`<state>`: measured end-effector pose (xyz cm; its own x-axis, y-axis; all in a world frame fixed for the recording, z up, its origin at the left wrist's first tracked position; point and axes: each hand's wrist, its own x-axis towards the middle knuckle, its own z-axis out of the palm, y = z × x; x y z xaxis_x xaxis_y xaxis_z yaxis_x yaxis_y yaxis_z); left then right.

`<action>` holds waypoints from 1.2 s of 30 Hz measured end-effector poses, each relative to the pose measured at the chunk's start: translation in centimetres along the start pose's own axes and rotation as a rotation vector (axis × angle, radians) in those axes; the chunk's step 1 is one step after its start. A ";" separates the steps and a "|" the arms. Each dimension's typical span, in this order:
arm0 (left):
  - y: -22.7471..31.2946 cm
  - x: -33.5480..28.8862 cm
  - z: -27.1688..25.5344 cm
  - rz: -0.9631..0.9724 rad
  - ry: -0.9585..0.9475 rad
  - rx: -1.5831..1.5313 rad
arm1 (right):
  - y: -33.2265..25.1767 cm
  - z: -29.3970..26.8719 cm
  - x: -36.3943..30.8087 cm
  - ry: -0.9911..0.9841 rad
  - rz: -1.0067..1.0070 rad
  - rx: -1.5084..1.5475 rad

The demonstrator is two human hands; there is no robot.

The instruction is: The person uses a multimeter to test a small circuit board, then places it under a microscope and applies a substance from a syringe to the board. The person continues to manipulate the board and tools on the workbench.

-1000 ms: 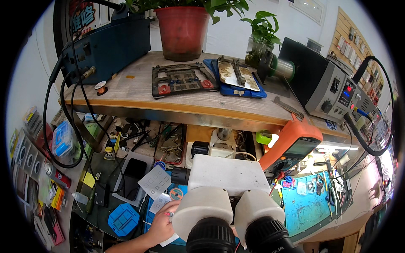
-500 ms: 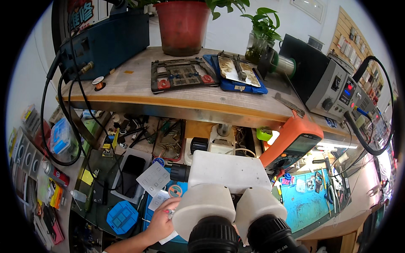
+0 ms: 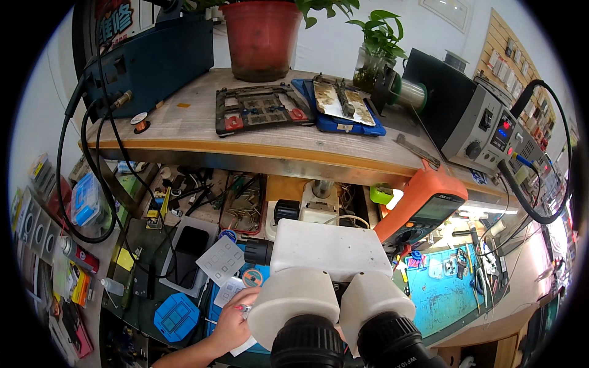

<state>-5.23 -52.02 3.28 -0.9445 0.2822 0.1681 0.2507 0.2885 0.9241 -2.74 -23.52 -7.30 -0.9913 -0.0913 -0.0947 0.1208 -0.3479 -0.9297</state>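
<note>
A white stereo microscope (image 3: 331, 248) with black eyepieces stands in front of me and covers most of the work spot. My left hand (image 3: 230, 328) is at its left side, fingers curled closed around a small item with red and silvery parts, mostly hidden behind the microscope head. White paper lies under that hand, on a blue mat. Of my right hand (image 3: 340, 332), only a sliver of skin shows between the eyepieces; its fingers are hidden. Beside the left hand are a pale stencil sheet (image 3: 220, 258), an orange-labelled round spool (image 3: 252, 278) and a blue octagonal holder (image 3: 177, 316).
An orange multimeter (image 3: 423, 205) leans right of the microscope, above a blue mat (image 3: 445, 300) with tools. A phone (image 3: 192, 240) lies left. The shelf (image 3: 184, 138) carries board fixtures (image 3: 264, 109), a red plant pot (image 3: 261, 40) and a grey soldering station (image 3: 485, 129). Black cables (image 3: 61, 184) hang left.
The whole view has shifted slightly left. My left hand stays beside the microscope, still closed, with only a slight change in how the item in it shows.
</note>
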 end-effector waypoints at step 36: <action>-1.2 -0.7 0.5 0.050 -0.014 0.219 | 1.2 -0.3 0.2 0.060 0.197 0.506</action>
<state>-4.71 -52.09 1.86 -0.9269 0.3136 0.2060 0.3391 0.4652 0.8177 -2.86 -23.71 -8.53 -0.9469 -0.1520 -0.2832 0.2996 -0.7364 -0.6066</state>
